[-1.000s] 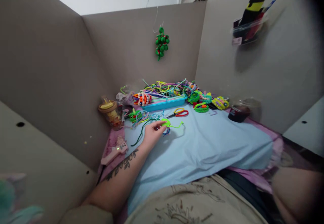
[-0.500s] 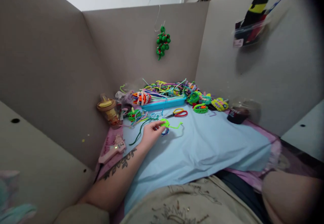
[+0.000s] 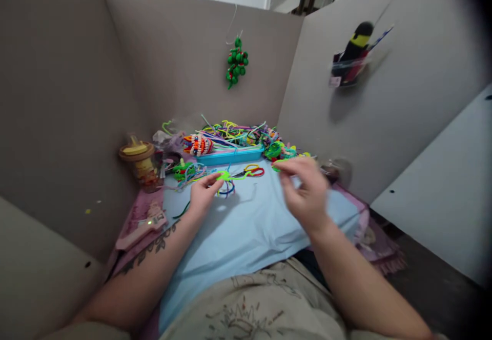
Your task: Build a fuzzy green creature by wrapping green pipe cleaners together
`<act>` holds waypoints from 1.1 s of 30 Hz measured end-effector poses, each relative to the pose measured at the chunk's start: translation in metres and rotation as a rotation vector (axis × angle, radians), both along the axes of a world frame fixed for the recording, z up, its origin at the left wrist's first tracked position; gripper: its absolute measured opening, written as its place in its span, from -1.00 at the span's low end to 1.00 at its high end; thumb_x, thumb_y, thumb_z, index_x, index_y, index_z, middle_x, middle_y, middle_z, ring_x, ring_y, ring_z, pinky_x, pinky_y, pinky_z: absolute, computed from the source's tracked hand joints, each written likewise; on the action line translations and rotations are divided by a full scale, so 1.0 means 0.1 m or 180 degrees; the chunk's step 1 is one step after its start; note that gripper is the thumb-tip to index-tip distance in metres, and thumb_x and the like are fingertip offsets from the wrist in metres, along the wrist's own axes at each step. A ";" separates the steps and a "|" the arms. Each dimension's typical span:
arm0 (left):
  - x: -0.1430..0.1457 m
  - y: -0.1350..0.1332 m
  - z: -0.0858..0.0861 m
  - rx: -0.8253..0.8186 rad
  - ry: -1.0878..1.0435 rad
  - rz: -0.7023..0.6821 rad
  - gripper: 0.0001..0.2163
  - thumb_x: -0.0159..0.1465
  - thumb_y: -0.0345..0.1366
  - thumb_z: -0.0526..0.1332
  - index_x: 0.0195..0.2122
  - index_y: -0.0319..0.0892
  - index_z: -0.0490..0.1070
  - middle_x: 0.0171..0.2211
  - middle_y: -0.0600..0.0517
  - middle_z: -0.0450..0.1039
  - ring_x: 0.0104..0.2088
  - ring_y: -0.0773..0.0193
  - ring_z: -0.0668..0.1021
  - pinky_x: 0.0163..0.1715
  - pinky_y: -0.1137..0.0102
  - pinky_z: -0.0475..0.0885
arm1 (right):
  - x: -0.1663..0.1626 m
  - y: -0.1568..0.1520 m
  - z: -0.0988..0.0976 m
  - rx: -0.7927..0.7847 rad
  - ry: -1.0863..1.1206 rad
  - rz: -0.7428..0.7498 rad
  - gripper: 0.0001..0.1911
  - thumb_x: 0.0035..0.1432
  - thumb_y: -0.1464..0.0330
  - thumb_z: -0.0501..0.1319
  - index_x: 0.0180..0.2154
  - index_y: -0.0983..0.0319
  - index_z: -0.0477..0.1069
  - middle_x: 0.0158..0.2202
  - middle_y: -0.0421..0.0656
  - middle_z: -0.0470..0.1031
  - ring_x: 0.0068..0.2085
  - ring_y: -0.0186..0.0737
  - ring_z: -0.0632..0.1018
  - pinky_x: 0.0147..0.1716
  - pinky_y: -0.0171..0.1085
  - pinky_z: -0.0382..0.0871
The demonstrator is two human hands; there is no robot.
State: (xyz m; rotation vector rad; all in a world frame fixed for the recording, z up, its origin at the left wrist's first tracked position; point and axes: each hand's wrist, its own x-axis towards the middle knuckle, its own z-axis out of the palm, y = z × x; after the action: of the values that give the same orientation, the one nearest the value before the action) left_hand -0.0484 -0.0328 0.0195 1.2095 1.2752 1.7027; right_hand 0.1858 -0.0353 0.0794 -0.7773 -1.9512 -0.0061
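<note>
My left hand [image 3: 205, 188] pinches a bright lime-green pipe-cleaner piece [image 3: 224, 176] between thumb and fingertips, above the cloth. A loose green tail runs from it to the right, in front of the scissors [image 3: 255, 171] with red and yellow handles. Just below the piece shows a looped blue and purple strand [image 3: 227, 191]; I cannot tell whether it is joined on. My right hand [image 3: 305, 191], slightly blurred, is raised over the right side of the cloth. Its fingers are bent, with a gap between thumb and forefinger, and nothing shows in them. A green ring behind its fingertips is mostly hidden.
A light blue cloth [image 3: 246, 227] covers the table. Behind lie a blue tray [image 3: 230, 156] and a heap of coloured pipe cleaners [image 3: 234, 132]. At left stand a lidded cup [image 3: 142, 168] and a pink glue gun [image 3: 144, 230]. Grey panels [image 3: 200, 63] enclose the table.
My right hand has come up from the lower right to above the cloth. The left hand keeps its pinch on the green piece. The whole view has swung somewhat to the right.
</note>
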 end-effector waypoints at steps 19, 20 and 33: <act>-0.01 0.04 0.05 -0.0147 -0.0420 -0.0055 -0.56 -0.15 -0.19 0.42 -0.23 -0.27 0.52 -0.24 -0.12 0.56 -0.25 0.17 0.55 -0.21 0.31 0.42 | -0.71 0.47 -0.55 -0.2641 0.2751 0.1213 -0.78 -0.15 0.37 0.27 -0.35 0.22 0.54 -0.45 -0.22 0.50 -0.42 -0.31 0.50 -0.34 -0.25 0.42; -0.01 0.04 0.05 -0.0141 -0.0403 -0.0081 -0.56 -0.15 -0.19 0.42 -0.23 -0.27 0.52 -0.24 -0.12 0.56 -0.26 0.17 0.55 -0.22 0.31 0.42 | -0.74 0.45 -0.60 -0.2644 0.2844 0.1245 -0.79 -0.16 0.36 0.29 -0.36 0.22 0.53 -0.48 -0.22 0.50 -0.43 -0.31 0.49 -0.36 -0.27 0.42; 0.08 -0.04 0.04 -0.0104 -0.0248 -0.0677 -0.57 -0.12 -0.20 0.42 -0.22 -0.26 0.50 -0.22 -0.13 0.55 -0.24 0.16 0.56 -0.23 0.32 0.43 | -0.85 0.30 -0.79 -0.2655 0.2793 0.1090 -0.69 -0.19 0.20 0.36 -0.42 0.21 0.36 -0.58 -0.30 0.39 -0.69 -0.45 0.30 -0.74 -0.41 0.14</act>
State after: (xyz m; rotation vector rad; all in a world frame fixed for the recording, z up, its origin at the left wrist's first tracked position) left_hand -0.0408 -0.0367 0.0240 1.2021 1.0830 1.5539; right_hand 0.1006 -0.0053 0.0006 -0.7524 -1.1552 1.2101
